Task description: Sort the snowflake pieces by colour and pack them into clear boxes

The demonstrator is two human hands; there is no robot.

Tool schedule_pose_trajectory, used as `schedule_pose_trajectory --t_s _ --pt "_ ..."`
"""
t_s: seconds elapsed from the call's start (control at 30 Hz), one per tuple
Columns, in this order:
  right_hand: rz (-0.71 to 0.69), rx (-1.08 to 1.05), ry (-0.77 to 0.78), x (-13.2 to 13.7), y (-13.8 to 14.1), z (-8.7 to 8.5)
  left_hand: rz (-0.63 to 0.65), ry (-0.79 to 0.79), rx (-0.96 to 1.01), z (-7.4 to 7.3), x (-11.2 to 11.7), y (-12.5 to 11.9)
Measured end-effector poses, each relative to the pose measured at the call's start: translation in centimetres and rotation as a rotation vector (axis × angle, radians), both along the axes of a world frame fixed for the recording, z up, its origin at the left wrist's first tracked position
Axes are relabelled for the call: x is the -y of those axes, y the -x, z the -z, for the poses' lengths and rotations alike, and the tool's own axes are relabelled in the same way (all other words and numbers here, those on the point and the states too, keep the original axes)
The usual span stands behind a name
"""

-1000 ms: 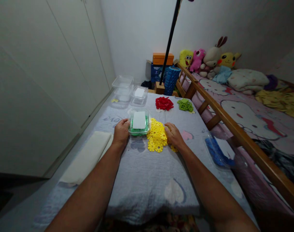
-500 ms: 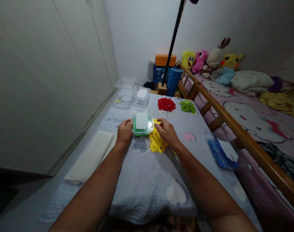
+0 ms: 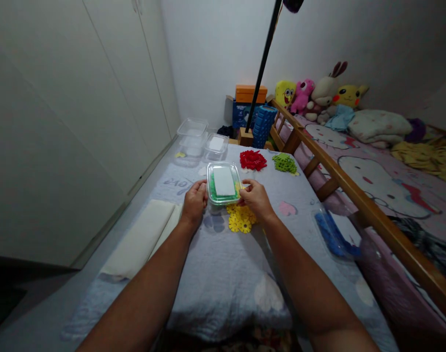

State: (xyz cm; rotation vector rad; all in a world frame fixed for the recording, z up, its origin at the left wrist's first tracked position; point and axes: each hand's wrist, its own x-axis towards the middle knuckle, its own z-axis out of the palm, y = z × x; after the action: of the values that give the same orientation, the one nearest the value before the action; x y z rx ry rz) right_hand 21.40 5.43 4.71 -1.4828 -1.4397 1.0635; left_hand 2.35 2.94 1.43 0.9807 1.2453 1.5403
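Between my two hands is a clear lidded plastic container (image 3: pixel 224 183) with green pieces inside and a white label on its lid. My left hand (image 3: pixel 194 201) grips its left side. My right hand (image 3: pixel 256 198) pinches its right edge. The container is held above the table and partly covers a pile of yellow flower-shaped pieces (image 3: pixel 241 220). Farther back lie a pile of red pieces (image 3: pixel 253 160) and a pile of light green pieces (image 3: pixel 285 164).
Clear containers (image 3: pixel 192 128) and a smaller labelled container (image 3: pixel 216 143) stand at the back left. A folded cream cloth (image 3: pixel 138 239) lies left. At right sits a container of blue pieces (image 3: pixel 335 232), beside a wooden bed rail (image 3: pixel 340 176). A black pole (image 3: pixel 264 63) rises behind.
The container has moved right and been raised, tilting its lid more toward me. My right hand, earlier beside it, has closed on its right edge.
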Motion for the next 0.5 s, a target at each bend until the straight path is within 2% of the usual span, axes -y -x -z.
schedule_pose_trajectory --t_s 0.1,0.23,0.37,0.5 --pt "0.045 -0.060 -0.018 0.0 -2.1 -0.7 0.029 -0.003 -0.006 0.1 0.0 -0.1" --pt "0.167 -0.097 -0.064 -0.6 -6.2 -1.1 -0.009 0.005 -0.057 0.8 -0.4 0.0" --pt "0.320 -0.099 -0.085 -1.5 -10.6 -1.0 -0.017 0.015 -0.118 1.7 -0.7 0.1" --pt "0.416 -0.053 -0.057 -2.3 -13.9 -0.6 -0.025 0.031 -0.199 2.2 -0.8 0.0"
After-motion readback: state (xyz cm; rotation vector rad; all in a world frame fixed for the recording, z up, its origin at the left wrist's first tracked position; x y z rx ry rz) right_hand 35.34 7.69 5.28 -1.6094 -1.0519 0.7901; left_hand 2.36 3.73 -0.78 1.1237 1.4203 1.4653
